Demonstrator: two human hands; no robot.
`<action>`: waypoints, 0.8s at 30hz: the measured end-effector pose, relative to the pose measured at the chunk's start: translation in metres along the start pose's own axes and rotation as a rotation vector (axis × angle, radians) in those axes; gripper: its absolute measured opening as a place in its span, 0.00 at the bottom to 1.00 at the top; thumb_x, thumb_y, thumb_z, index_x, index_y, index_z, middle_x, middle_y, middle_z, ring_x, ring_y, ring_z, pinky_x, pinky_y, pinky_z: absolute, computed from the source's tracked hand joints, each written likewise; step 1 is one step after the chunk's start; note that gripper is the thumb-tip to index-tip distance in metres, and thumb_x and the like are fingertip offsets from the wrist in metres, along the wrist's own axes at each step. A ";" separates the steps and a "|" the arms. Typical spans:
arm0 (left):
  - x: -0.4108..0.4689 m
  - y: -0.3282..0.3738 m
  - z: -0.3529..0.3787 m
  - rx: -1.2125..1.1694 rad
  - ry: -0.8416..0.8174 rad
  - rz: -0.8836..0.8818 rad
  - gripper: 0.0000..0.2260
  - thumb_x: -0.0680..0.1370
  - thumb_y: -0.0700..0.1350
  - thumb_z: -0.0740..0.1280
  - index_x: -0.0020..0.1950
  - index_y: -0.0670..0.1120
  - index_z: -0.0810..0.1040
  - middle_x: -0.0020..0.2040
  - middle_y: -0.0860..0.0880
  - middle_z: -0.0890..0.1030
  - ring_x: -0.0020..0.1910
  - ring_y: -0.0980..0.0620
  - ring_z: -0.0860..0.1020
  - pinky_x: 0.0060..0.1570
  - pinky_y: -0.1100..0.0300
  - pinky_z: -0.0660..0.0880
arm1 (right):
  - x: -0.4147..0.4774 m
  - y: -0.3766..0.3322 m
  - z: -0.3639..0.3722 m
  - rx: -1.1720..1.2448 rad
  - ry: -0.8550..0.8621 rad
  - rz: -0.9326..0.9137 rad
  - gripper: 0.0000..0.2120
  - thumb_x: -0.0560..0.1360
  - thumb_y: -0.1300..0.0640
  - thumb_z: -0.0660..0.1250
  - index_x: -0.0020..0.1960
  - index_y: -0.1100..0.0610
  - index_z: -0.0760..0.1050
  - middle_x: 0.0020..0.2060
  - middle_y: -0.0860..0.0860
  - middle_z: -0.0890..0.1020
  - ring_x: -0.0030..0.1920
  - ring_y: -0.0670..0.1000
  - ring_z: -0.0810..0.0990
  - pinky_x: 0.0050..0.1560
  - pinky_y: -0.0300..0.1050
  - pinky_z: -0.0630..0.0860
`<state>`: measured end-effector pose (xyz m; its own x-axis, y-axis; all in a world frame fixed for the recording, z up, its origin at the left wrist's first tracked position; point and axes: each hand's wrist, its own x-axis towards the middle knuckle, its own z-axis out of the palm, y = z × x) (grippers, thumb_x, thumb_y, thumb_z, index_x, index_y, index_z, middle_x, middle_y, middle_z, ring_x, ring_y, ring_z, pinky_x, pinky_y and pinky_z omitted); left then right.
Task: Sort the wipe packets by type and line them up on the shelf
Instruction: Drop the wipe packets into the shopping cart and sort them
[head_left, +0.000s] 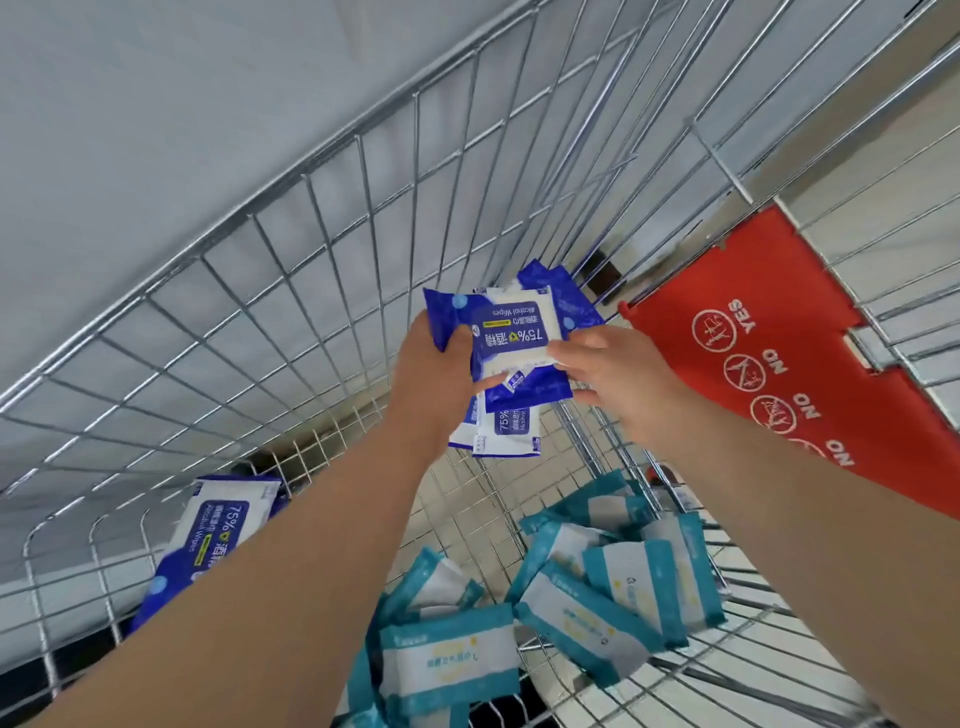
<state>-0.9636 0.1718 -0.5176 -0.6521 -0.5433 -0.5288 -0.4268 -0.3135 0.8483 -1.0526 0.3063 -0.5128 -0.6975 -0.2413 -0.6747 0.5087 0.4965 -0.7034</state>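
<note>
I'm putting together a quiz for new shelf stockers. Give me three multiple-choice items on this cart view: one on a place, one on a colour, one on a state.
1. Where do the teal packets lie?
A. on a shelf
B. on the wire floor of the cart
C. on a table

2. What colour are the held packets?
A. green
B. red
C. dark blue and white

3. The left hand is:
A. gripping packets
B. empty
C. pushing a door

Answers:
1 B, they lie strewn on the mesh.
2 C, the wrappers are blue with white panels.
3 A, its thumb and fingers curl round the bunch.
</note>
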 end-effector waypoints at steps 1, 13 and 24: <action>0.006 0.000 0.001 0.148 0.012 0.038 0.06 0.81 0.43 0.61 0.57 0.47 0.74 0.52 0.46 0.81 0.47 0.47 0.83 0.44 0.49 0.81 | 0.002 -0.002 -0.001 0.062 0.025 0.029 0.08 0.75 0.59 0.69 0.51 0.61 0.74 0.56 0.63 0.81 0.57 0.60 0.80 0.61 0.58 0.75; 0.018 -0.007 0.013 0.043 0.020 0.004 0.15 0.76 0.35 0.68 0.59 0.47 0.69 0.47 0.49 0.80 0.44 0.53 0.82 0.40 0.58 0.82 | 0.034 -0.007 0.001 0.113 0.126 -0.097 0.12 0.78 0.58 0.65 0.60 0.58 0.72 0.51 0.55 0.82 0.44 0.48 0.82 0.43 0.46 0.79; -0.006 -0.015 -0.034 0.538 0.019 0.097 0.17 0.78 0.48 0.66 0.65 0.46 0.72 0.55 0.52 0.77 0.45 0.59 0.77 0.37 0.73 0.72 | -0.009 0.029 -0.002 -0.516 0.266 -0.488 0.22 0.76 0.57 0.67 0.69 0.56 0.69 0.62 0.53 0.72 0.62 0.49 0.70 0.57 0.34 0.63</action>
<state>-0.9318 0.1537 -0.5262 -0.6954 -0.5650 -0.4440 -0.6285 0.1787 0.7570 -1.0326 0.3248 -0.5271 -0.9142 -0.3573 -0.1911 -0.1443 0.7278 -0.6704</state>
